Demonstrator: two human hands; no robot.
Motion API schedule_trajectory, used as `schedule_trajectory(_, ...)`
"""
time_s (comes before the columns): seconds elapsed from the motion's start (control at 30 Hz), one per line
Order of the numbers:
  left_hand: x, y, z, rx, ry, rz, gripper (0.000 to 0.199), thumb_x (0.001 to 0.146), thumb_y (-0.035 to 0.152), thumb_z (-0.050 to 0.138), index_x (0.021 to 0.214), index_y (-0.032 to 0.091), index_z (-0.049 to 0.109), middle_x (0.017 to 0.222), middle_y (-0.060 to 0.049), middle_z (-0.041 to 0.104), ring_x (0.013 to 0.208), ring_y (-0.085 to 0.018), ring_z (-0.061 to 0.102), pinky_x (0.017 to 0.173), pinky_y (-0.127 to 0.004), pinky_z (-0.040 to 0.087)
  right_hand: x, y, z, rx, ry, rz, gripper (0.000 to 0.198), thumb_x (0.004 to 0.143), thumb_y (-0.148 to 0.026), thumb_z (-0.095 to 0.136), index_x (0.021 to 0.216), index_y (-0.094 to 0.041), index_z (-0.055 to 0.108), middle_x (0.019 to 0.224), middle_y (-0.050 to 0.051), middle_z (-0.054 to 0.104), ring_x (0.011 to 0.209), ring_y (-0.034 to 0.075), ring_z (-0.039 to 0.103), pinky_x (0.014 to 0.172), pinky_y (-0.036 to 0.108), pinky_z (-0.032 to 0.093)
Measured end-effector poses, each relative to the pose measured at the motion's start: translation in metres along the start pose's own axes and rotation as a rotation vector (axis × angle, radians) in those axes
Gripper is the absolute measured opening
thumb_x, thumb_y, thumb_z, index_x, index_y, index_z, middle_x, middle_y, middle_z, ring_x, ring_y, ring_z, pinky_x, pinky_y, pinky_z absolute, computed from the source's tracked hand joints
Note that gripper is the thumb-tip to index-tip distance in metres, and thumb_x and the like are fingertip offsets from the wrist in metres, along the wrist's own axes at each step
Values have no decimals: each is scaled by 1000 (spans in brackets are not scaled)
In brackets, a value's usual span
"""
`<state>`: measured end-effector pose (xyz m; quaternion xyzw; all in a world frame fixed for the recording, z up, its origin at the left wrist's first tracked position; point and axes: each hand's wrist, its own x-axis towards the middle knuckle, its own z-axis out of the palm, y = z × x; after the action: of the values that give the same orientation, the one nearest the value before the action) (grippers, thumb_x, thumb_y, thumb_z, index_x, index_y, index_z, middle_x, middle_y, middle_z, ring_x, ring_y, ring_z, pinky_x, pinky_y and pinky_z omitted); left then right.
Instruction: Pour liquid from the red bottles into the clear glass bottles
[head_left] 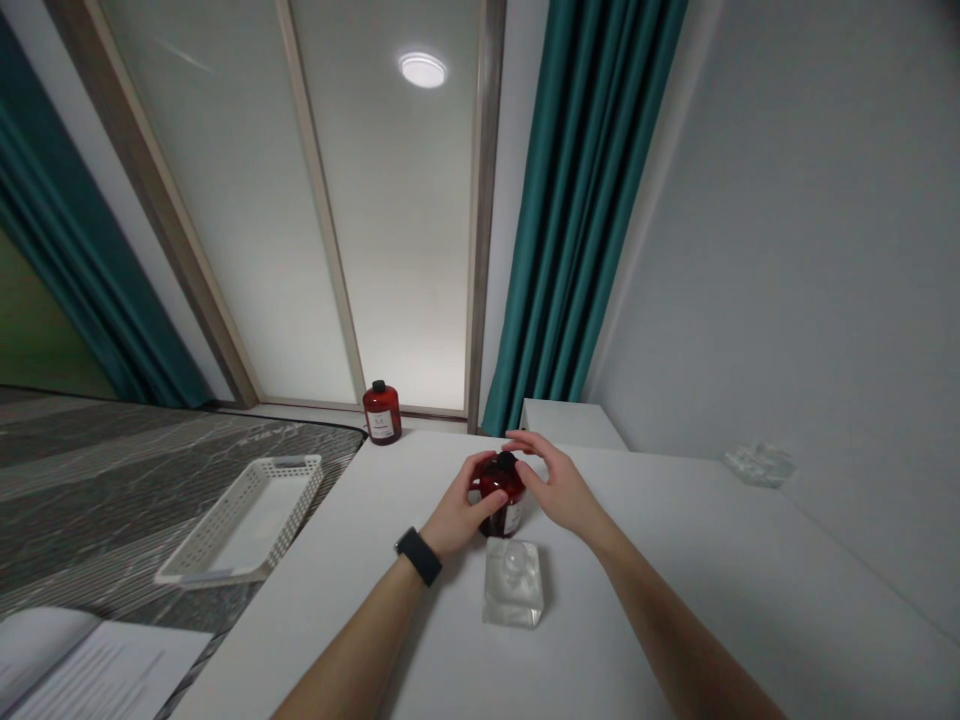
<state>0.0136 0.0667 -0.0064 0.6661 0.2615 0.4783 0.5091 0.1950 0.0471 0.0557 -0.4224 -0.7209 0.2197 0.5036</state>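
Note:
A dark red bottle point(504, 484) with a black cap and a white label stands on the white table. Around its left side and front wraps my left hand point(460, 508), thumb across the front; a black watch sits on that wrist. My right hand point(559, 485) is at the bottle's upper right. Its fingers are stretched out and spread beside and behind the black cap point(506, 460), the thumb close to the cap; whether it touches cannot be made out. Just in front of the bottle lies a clear, square, glass-like piece point(513, 583) with a round shape in it.
A second red bottle point(382, 413) stands at the table's far left corner. On the striped dark surface to the left are a white perforated basket point(281, 530) and an open booklet point(112, 665). Crumpled clear plastic point(759, 465) lies by the right wall. A white box point(574, 423) is behind the table.

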Motion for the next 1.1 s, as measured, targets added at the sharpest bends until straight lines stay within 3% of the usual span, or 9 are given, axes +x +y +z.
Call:
schedule_trajectory(0.13,0,2,0,12,6,-8,60,86,43,71,134,19,45,134,-15,56,118,-30,57,101,-46,44,-1,1,1,-15,23,21,33,87,-18,51,118,-23,62,99,5,70,99,22,65,96,43,47)
schedule_trajectory(0.3,0,3,1,8,-7,15,60,86,45,71,134,19,45,133,-16,58,116,-30,59,99,-47,46,-2,3,4,-3,-41,-13,39,87,-16,52,123,-26,61,116,5,68,111,21,62,103,42,45)
schedule_trajectory(0.6,1,3,1,-15,-10,36,58,86,43,72,133,20,48,131,-14,60,116,-30,60,100,-46,46,-4,7,8,-12,-75,-7,42,87,-14,53,125,-30,61,123,5,64,115,21,59,104,43,45)
schedule_trajectory(0.87,0,9,3,36,26,38,54,85,38,73,130,20,50,128,-12,62,113,-28,61,99,-46,47,-4,2,11,-25,-55,0,41,83,-10,52,119,-27,63,117,6,64,113,23,57,104,46,43)
schedule_trajectory(1.1,2,7,-2,-36,-88,33,60,85,50,71,132,18,52,128,-15,61,113,-29,60,99,-47,47,0,-1,0,0,-87,3,31,80,-13,60,106,-27,69,107,4,68,110,24,57,103,47,42)
